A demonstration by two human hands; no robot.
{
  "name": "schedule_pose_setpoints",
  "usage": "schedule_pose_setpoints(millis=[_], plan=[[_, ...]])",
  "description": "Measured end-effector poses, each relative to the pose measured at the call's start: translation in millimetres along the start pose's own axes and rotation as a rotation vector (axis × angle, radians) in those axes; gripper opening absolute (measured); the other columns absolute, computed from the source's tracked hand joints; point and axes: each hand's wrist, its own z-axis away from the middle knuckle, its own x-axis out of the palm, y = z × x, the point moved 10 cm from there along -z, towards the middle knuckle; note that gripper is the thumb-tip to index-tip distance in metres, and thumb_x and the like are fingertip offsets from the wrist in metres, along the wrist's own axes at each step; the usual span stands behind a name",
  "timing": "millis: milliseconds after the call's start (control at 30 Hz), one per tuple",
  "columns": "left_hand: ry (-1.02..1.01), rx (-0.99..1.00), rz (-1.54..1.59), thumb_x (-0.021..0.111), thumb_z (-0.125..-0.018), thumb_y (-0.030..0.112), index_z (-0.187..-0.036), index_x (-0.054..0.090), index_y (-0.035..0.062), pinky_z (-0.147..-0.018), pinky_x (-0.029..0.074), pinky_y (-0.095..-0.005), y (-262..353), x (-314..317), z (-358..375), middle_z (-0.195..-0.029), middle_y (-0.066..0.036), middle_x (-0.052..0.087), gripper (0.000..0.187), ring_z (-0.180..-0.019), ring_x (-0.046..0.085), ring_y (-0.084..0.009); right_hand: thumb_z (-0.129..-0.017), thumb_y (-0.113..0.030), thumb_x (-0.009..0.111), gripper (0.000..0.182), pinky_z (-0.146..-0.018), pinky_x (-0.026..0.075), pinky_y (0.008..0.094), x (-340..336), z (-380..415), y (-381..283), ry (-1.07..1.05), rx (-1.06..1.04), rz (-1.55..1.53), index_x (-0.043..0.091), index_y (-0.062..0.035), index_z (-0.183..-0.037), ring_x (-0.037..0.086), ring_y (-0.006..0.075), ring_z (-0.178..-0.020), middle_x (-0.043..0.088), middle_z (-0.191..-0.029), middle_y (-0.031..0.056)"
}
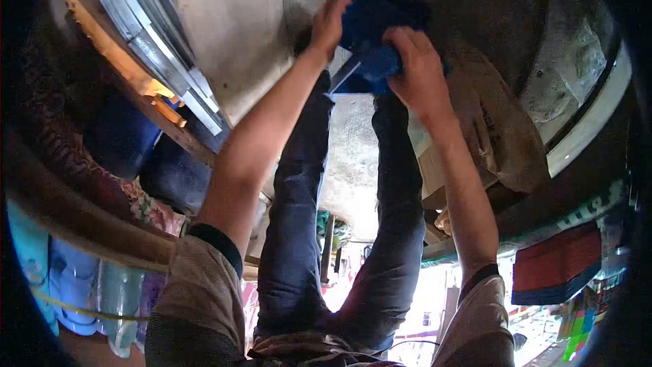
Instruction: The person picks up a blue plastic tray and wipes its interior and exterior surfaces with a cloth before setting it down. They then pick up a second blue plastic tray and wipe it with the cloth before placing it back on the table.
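Observation:
A dark blue cloth-like bundle (387,17) lies low near my feet, at the top of the head view. My left hand (329,26) is at its left edge, fingers close together and bent against it; the thumb is hidden. My right hand (420,71) curls around a rounded, lighter blue part (378,63) of the bundle. Between the hands a flat grey strip (345,73) slants down from the blue material. What it belongs to cannot be made out. Both arms reach down outside my legs (292,231).
Stacked metal channels (153,47) and an orange-yellow piece (102,34) lie at the left. A crumpled brown sack (499,119) stands right of my right arm. Plastic bottles (75,282) are at lower left, a red box-like item (557,265) at lower right.

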Motion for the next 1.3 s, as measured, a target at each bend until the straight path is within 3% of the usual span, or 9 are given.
schedule_pose_setpoints(millis=[133, 200, 400, 467, 700, 900, 1200, 1267, 1300], plan=[[-0.405, -0.194, 0.264, 0.054, -0.107, 0.058, -0.143, 0.065, 0.006, -0.116, 0.038, -0.0342, 41.2, 39.5, 137.6, -0.135, -0.009, 0.069, 0.064, -0.13, 0.06, -0.0223, -0.067, 0.007, 0.076, 0.056, -0.1, 0.052, 0.0504, -14.9, 43.2, -7.1, 0.061, 0.197, -0.118, 0.062, -0.0041, -0.12, 0.062, 0.0462, -0.116, 0.068, -0.119, 0.0206], [-0.489, 0.055, -0.005, 0.058, -0.107, 0.051, -0.149, 0.06, 0.0064, -0.115, 0.041, -0.036, 79.2, 42.0, 194.3, -0.139, -0.011, 0.067, 0.061, -0.129, 0.06, -0.0203, -0.067, 0.005, 0.076, 0.055, -0.098, 0.053, 0.0511, -24.9, 65.7, -14.8, 0.067, 0.281, -0.143, 0.062, -0.0035, -0.12, 0.063, 0.0479, -0.113, 0.069, -0.116, 0.022], [-0.342, 0.125, -0.427, 0.058, -0.111, 0.03, -0.164, 0.043, 0.0073, -0.118, 0.04, -0.038, 179.2, 42.9, 320.6, -0.154, -0.02, 0.058, 0.06, -0.143, 0.054, -0.0271, -0.07, 0.007, 0.071, 0.054, -0.093, 0.056, 0.0522, -102.1, 121.9, -87.5, 0.17, 0.233, -0.266, 0.067, -0.0002, -0.123, 0.069, 0.0496, -0.107, 0.073, -0.11, 0.0266], [-0.249, 0.366, -0.34, 0.052, -0.115, 0.035, -0.163, 0.043, 0.0043, -0.113, 0.043, -0.034, 200.1, 39.1, 342.7, -0.147, -0.018, 0.062, 0.057, -0.134, 0.059, -0.0224, -0.071, 0.007, 0.07, 0.056, -0.099, 0.056, 0.0479, -144.5, 140.9, -109.2, 0.213, 0.345, -0.305, 0.07, 0.0, -0.126, 0.07, 0.0475, -0.112, 0.073, -0.117, 0.0271], [-0.168, 0.099, 0.221, 0.04, -0.116, 0.052, -0.169, 0.028, 0.0073, -0.131, 0.015, -0.0367, 296.2, 45.2, 442.0, -0.172, -0.01, 0.033, 0.071, -0.159, 0.027, -0.0207, -0.096, -0.007, 0.076, 0.035, -0.1, 0.055, 0.0381, -356.9, 200.2, -252.7, 0.819, 0.288, -0.264, 0.069, 0.0007, -0.13, 0.074, 0.0276, -0.114, 0.077, -0.116, 0.0194], [-0.236, 0.595, -0.054, 0.024, -0.118, 0.052, -0.162, 0.038, 0.0025, -0.13, 0.02, -0.0398, 442.4, 91.8, 559.7, -0.165, -0.014, 0.042, 0.068, -0.155, 0.035, -0.0254, -0.078, -0.004, 0.07, 0.072, -0.119, 0.036, 0.0542, -422.3, 238.0, -415.6, 0.782, 0.039, -0.002, 0.053, -0.0004, -0.147, 0.048, 0.0474, -0.135, 0.052, -0.144, 0.026], [-0.249, 1.398, -0.762, 0.046, -0.115, 0.041, -0.164, 0.034, 0.0028, -0.127, 0.031, -0.043, 512.2, 103.4, 712.3, -0.162, -0.015, 0.043, 0.064, -0.152, 0.041, -0.0276, -0.08, -0.022, 0.07, 0.088, -0.122, 0.035, 0.0557, -451.0, 332.0, -561.6, 0.573, -0.247, 0.021, 0.044, -0.009, -0.163, 0.044, 0.0484, -0.139, 0.043, -0.158, 0.024], [-0.493, 0.61, 0.293, 0.039, -0.116, 0.048, -0.166, 0.033, 0.0092, -0.127, 0.03, -0.044, 535.8, 108.2, 698.1, -0.159, -0.011, 0.048, 0.064, -0.147, 0.046, -0.0258, -0.078, -0.019, 0.074, 0.088, -0.122, 0.035, 0.0546, -470.4, 352.8, -554.8, 0.66, -0.106, 0.189, 0.046, -0.0052, -0.16, 0.045, 0.0486, -0.139, 0.044, -0.157, 0.0242], [-0.476, 0.607, 0.292, 0.03, -0.117, 0.051, -0.165, 0.035, 0.0079, -0.126, 0.031, -0.0425, 556.4, 113.8, 723.2, -0.158, -0.009, 0.048, 0.065, -0.145, 0.048, -0.0233, -0.076, -0.016, 0.075, 0.087, -0.122, 0.035, 0.0549, -481.6, 366.0, -548.1, 0.739, -0.029, 0.233, 0.047, -0.004, -0.158, 0.045, 0.0487, -0.14, 0.043, -0.158, 0.0254]])
